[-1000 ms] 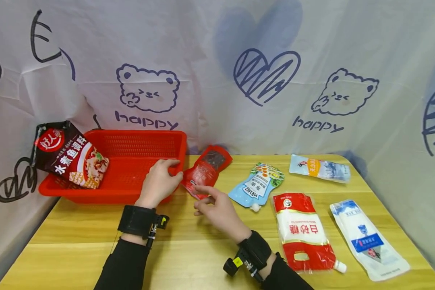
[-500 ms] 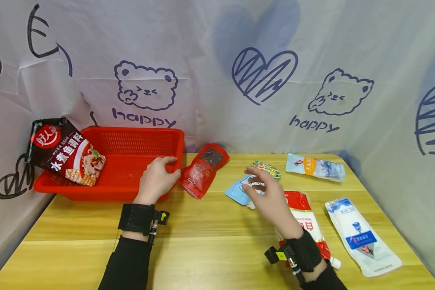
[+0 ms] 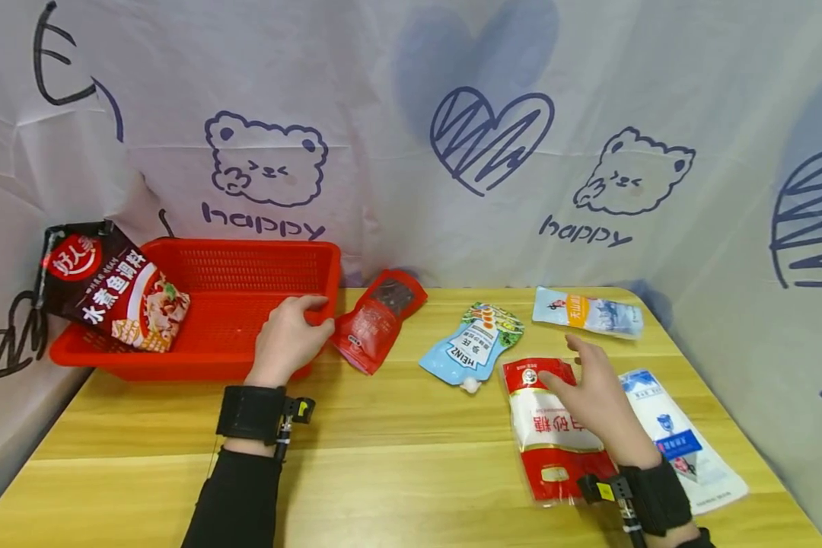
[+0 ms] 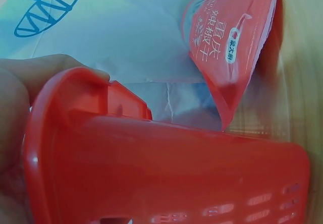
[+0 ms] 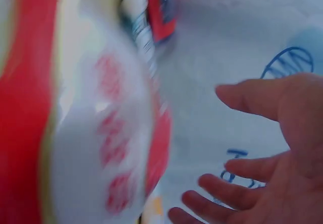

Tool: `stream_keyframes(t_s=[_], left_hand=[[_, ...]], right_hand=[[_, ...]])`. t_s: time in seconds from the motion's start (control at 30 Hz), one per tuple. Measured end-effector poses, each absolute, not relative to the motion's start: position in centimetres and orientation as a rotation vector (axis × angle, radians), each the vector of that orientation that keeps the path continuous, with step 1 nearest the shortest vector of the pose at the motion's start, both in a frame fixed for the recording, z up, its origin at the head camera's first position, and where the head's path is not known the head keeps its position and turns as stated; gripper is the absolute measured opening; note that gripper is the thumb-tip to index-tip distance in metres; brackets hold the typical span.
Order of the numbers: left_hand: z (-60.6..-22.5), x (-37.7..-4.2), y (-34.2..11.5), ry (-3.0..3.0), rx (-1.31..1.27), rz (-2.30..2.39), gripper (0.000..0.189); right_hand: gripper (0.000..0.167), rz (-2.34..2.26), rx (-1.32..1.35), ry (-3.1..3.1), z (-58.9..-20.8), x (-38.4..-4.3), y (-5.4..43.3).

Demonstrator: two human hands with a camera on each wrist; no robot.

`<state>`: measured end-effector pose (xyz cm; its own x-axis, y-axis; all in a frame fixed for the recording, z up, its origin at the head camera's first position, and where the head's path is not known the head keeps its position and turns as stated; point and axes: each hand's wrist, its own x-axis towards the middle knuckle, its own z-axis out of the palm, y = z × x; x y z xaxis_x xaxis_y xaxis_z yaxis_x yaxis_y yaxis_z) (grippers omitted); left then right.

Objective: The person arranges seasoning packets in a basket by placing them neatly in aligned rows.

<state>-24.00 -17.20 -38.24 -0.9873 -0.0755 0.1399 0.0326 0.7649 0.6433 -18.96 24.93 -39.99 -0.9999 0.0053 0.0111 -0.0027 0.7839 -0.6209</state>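
My left hand (image 3: pixel 284 339) grips the right rim of the red plastic basket (image 3: pixel 199 371); the left wrist view shows its thumb and fingers about the basket's corner (image 4: pixel 60 133). A red dried-chilli pouch (image 3: pixel 373 323) lies just right of the basket. My right hand (image 3: pixel 597 392), fingers spread and holding nothing, hovers over the red-and-white sugar bag (image 3: pixel 537 418), hiding part of it. In the right wrist view the sugar bag (image 5: pixel 96 123) looks blurred beside the open hand (image 5: pixel 303 143). A white bag with a blue label (image 3: pixel 708 472) lies partly behind that wrist.
A dark fish-seasoning bag (image 3: pixel 116 285) leans in the basket's left end, poking above the rim. On the wooden table (image 3: pixel 383 472) lie a light-blue Heinz pouch (image 3: pixel 476 350) and a blue-and-orange pouch (image 3: pixel 587 312). Printed cloth (image 3: pixel 397 152) hangs behind the table.
My right hand has moved right, from near the red chilli pouch, past the Heinz pouch, to above the sugar bag. The left hand stays on the basket; the view has shifted slightly.
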Motion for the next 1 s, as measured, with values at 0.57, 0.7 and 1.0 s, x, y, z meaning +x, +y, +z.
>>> stream_keyframes(t_s=[0.57,0.7,1.0], left_hand=[[-38.1,-23.9,-17.1,-2.799,0.046,-1.051,0.048],[-38.1,-23.9,-17.1,-2.798,0.047,-1.052,0.048],[-38.2,-24.0,-17.1,-2.796,0.048,-1.046,0.048]], right_hand=[[0.121,0.978,-0.267,-3.256,-42.7,-19.2,27.2],[0.124,0.976,-0.329,-3.257,-42.6,-19.5,27.1],[0.117,1.06,-0.35,-3.211,-42.4,-19.7,27.2]])
